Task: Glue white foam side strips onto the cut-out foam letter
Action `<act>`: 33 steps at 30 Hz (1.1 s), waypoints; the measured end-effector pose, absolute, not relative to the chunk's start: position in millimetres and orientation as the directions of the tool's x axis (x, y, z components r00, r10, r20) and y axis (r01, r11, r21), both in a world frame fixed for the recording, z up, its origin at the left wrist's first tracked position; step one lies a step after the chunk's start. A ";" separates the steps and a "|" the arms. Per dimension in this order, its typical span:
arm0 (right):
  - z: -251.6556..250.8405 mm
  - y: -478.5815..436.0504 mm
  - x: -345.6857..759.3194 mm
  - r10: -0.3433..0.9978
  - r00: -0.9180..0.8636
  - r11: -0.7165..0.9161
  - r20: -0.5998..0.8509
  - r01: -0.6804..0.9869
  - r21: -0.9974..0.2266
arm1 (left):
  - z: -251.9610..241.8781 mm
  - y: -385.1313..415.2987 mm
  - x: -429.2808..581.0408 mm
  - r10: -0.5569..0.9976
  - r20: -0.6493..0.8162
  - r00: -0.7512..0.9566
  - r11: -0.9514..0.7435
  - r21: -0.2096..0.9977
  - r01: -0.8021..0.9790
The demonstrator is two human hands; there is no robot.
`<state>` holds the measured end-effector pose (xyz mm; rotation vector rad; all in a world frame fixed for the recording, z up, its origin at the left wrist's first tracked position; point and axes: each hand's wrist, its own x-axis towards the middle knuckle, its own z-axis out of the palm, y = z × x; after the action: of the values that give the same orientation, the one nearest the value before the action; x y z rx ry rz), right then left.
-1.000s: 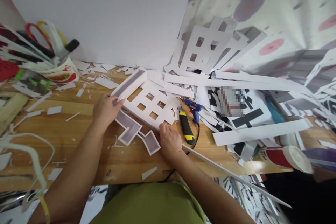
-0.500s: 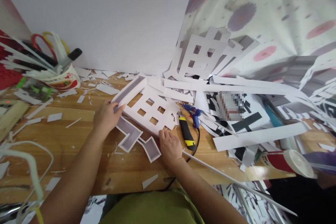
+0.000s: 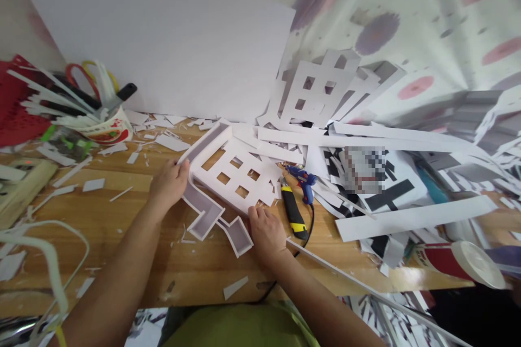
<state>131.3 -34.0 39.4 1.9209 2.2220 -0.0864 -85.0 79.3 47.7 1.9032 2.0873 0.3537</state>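
A white cut-out board [image 3: 234, 168] with square holes and raised strip walls lies on the wooden table in front of me. My left hand [image 3: 169, 184] is closed, its fingers and thumb pinching the left wall. At the near right edge, my right hand [image 3: 267, 233] has its fingers curled against the board's side wall; its fingertips are partly hidden. A stepped, channel-like part [image 3: 207, 211] with thin walls lies on the near side, between my hands. Right of the board are a blue glue gun [image 3: 302, 178] and a black-and-yellow utility knife [image 3: 293, 211].
Paper strips and offcuts [image 3: 173, 142] litter the table. A tub [image 3: 116, 129] holding scissors and white sticks stands at the left. Other white cut-outs [image 3: 311, 87] lean at the back. A paper cup [image 3: 459, 261] lies near the right edge, and a long thin strip [image 3: 345, 271] crosses the front edge.
The whole view has shifted slightly, so everything appears a little lower and further right. Both hands stay at the cut-out board, with only a slight change in the left fingers.
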 end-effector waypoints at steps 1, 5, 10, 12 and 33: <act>39.7 -33.7 131.5 0.972 -0.135 0.154 -0.195 0.985 0.084 | 48.0 79.1 -84.9 0.995 -0.055 -0.082 0.096 0.374 0.922; 40.2 -32.7 132.4 0.968 -0.145 0.164 -0.207 0.983 0.077 | 47.6 78.8 -85.6 0.997 -0.042 -0.063 0.075 0.397 0.915; 38.1 -32.6 132.8 0.967 -0.155 0.174 -0.202 0.982 0.078 | 45.9 78.3 -86.5 0.998 -0.042 -0.047 0.060 0.413 0.909; 36.9 -32.5 132.9 0.969 -0.160 0.177 -0.190 0.981 0.077 | 46.7 77.4 -86.0 0.997 -0.055 -0.054 0.071 0.404 0.912; 31.2 -35.5 137.3 0.986 -0.154 0.159 -0.061 0.983 0.097 | 45.6 72.7 -84.9 1.000 0.015 -0.016 0.009 0.359 0.933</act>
<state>137.3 -35.5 31.2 1.9684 2.3064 0.0518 -84.9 72.7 45.6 2.0148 2.0409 0.3945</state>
